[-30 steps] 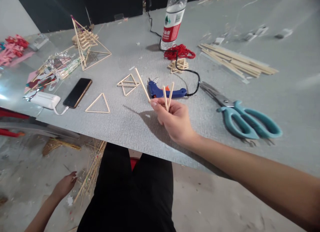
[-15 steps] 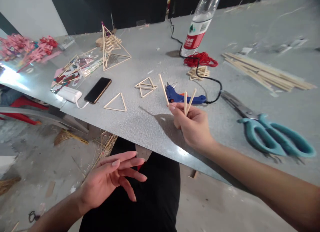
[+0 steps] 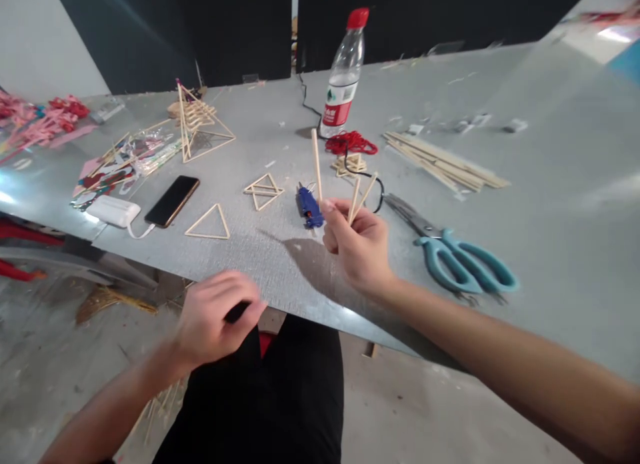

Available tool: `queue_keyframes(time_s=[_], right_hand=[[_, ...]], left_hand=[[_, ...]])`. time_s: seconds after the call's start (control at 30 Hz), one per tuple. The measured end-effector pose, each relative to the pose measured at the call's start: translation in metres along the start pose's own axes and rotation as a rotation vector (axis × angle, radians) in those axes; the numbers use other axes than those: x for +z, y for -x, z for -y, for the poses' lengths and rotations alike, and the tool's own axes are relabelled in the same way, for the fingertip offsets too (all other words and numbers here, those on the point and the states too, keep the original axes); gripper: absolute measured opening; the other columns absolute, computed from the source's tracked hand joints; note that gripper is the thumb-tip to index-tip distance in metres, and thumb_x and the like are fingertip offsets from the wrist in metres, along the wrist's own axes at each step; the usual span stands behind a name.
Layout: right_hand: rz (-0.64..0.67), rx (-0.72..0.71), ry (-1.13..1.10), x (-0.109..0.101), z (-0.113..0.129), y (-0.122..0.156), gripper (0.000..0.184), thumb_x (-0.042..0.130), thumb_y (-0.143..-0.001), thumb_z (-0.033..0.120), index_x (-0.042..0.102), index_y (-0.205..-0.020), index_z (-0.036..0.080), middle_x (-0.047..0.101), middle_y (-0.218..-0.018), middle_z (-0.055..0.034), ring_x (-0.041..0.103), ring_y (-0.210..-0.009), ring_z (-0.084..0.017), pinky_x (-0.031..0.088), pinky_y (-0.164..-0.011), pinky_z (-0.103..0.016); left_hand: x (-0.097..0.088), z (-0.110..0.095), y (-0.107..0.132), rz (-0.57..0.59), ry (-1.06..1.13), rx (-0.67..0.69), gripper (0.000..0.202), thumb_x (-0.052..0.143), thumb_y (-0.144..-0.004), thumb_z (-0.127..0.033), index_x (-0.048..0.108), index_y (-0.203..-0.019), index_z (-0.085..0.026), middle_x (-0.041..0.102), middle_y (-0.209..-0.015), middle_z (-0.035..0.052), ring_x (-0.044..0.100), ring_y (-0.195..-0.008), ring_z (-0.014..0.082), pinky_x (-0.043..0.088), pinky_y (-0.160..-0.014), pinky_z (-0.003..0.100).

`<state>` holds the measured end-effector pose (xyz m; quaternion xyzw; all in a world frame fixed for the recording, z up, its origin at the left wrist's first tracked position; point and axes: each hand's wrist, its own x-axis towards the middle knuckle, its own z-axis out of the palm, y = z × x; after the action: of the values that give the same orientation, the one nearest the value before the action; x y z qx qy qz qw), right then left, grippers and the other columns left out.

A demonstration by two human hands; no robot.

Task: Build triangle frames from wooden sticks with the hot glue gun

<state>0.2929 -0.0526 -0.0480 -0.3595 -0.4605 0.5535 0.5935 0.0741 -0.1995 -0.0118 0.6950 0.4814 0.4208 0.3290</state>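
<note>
My right hand (image 3: 357, 247) is closed on wooden sticks (image 3: 317, 164) above the table. One stick stands up from between thumb and forefinger, and two shorter ends fan out behind the knuckles. Just beyond that hand lies a blue glue gun (image 3: 309, 207), its rear part hidden by the fingers. My left hand (image 3: 220, 314) hovers over the table's front edge, slightly blurred. Its fingers are curled, the thumb is apart from them, and nothing shows in the grasp. Left of the glue gun are a star-shaped stick frame (image 3: 263, 192) and a single stick triangle (image 3: 209, 236).
Teal-handled scissors (image 3: 450, 257) lie on the right, with loose sticks (image 3: 445, 161) behind. A water bottle (image 3: 343, 84) stands at the back near red cord (image 3: 350, 143). On the left are a phone (image 3: 173, 201), a white power bank (image 3: 113, 211) and a stick pyramid (image 3: 205, 121).
My left hand has risen toward the table edge and turned, its spread fingers now curled. My right hand still holds the sticks. The view has swung to the right.
</note>
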Motion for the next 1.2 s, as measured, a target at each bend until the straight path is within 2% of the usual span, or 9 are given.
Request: queue_keyframes(time_s=[0.07, 0.13, 0.2, 0.27, 0.33, 0.47, 0.63, 1.03, 1.2], right_hand=[[-0.031, -0.057, -0.027, 0.001, 0.014, -0.008, 0.039, 0.082, -0.082, 0.057, 0.07, -0.093, 0.022, 0.034, -0.058, 0.009, 0.025, -0.045, -0.005, 0.018, -0.043, -0.026], [-0.067, -0.095, -0.064, 0.001, 0.026, -0.017, 0.041, 0.084, -0.078, 0.057, 0.069, -0.092, 0.022, 0.035, -0.058, 0.0092, 0.024, -0.044, -0.005, 0.017, -0.042, -0.027], [-0.093, -0.11, -0.1, 0.0, 0.033, -0.025, 0.042, 0.086, -0.075, 0.056, 0.067, -0.091, 0.022, 0.034, -0.057, 0.0101, 0.023, -0.043, -0.005, 0.015, -0.041, -0.028], [-0.099, -0.109, -0.116, -0.002, 0.037, -0.031, 0.043, 0.086, -0.074, 0.056, 0.067, -0.091, 0.022, 0.032, -0.056, 0.0111, 0.022, -0.043, -0.005, 0.015, -0.041, -0.028], [-0.095, -0.103, -0.113, -0.003, 0.038, -0.033, 0.043, 0.086, -0.073, 0.056, 0.067, -0.092, 0.022, 0.032, -0.055, 0.0114, 0.022, -0.043, -0.005, 0.016, -0.04, -0.028], [-0.084, -0.101, -0.13, -0.001, 0.038, -0.031, 0.041, 0.087, -0.074, 0.054, 0.067, -0.089, 0.021, 0.032, -0.054, 0.0114, 0.024, -0.042, -0.005, 0.016, -0.04, -0.027], [-0.083, -0.078, -0.137, -0.001, 0.031, -0.029, 0.041, 0.087, -0.075, 0.052, 0.07, -0.091, 0.019, 0.035, -0.054, 0.0109, 0.024, -0.042, -0.005, 0.015, -0.04, -0.027], [-0.085, -0.047, -0.022, -0.002, 0.009, -0.025, 0.046, 0.083, -0.075, 0.06, 0.071, -0.092, 0.019, 0.037, -0.058, 0.0088, 0.025, -0.047, -0.006, 0.02, -0.044, -0.026], [-0.062, -0.047, 0.01, -0.006, 0.0, -0.024, 0.04, 0.081, -0.081, 0.056, 0.073, -0.094, 0.019, 0.04, -0.06, 0.0072, 0.029, -0.049, -0.006, 0.023, -0.045, -0.025]], left_hand=[[0.007, 0.005, -0.033, 0.11, -0.456, 0.129, 0.033, 0.053, -0.106, -0.042, 0.07, -0.123, -0.019, 0.071, -0.134, 0.0124, 0.059, -0.137, 0.0291, 0.046, -0.118, 0.049], [0.019, 0.016, -0.063, 0.265, -0.747, 0.208, 0.054, 0.038, -0.109, -0.049, 0.05, -0.149, -0.014, 0.047, -0.161, 0.0167, 0.035, -0.157, 0.0304, 0.03, -0.129, 0.052], [0.035, 0.032, -0.086, 0.387, -0.867, 0.194, 0.065, 0.029, -0.11, -0.053, 0.034, -0.16, -0.012, 0.031, -0.169, 0.0177, 0.02, -0.162, 0.0305, 0.021, -0.132, 0.052], [0.05, 0.046, -0.101, 0.418, -0.918, 0.152, 0.072, 0.026, -0.109, -0.058, 0.027, -0.162, -0.009, 0.025, -0.171, 0.0203, 0.015, -0.163, 0.0331, 0.016, -0.132, 0.056], [0.062, 0.056, -0.108, 0.389, -0.954, 0.124, 0.076, 0.027, -0.108, -0.059, 0.026, -0.162, -0.005, 0.021, -0.171, 0.0234, 0.013, -0.163, 0.0351, 0.012, -0.132, 0.058], [0.067, 0.064, -0.102, 0.335, -0.989, 0.129, 0.079, 0.026, -0.108, -0.06, 0.026, -0.162, -0.003, 0.018, -0.172, 0.0235, 0.011, -0.163, 0.0341, 0.011, -0.133, 0.055], [0.056, 0.06, -0.091, 0.323, -0.986, 0.112, 0.076, 0.03, -0.108, -0.061, 0.026, -0.164, -0.01, 0.019, -0.173, 0.0191, 0.015, -0.163, 0.0323, 0.019, -0.132, 0.051], [0.054, 0.051, -0.087, 0.292, -0.97, 0.121, 0.07, 0.039, -0.107, -0.057, 0.035, -0.159, -0.01, 0.031, -0.167, 0.0239, 0.026, -0.158, 0.0407, 0.029, -0.127, 0.058], [0.049, 0.058, -0.082, 0.286, -0.97, 0.16, 0.069, 0.04, -0.107, -0.056, 0.032, -0.161, -0.014, 0.031, -0.168, 0.021, 0.027, -0.158, 0.0374, 0.027, -0.129, 0.055]])
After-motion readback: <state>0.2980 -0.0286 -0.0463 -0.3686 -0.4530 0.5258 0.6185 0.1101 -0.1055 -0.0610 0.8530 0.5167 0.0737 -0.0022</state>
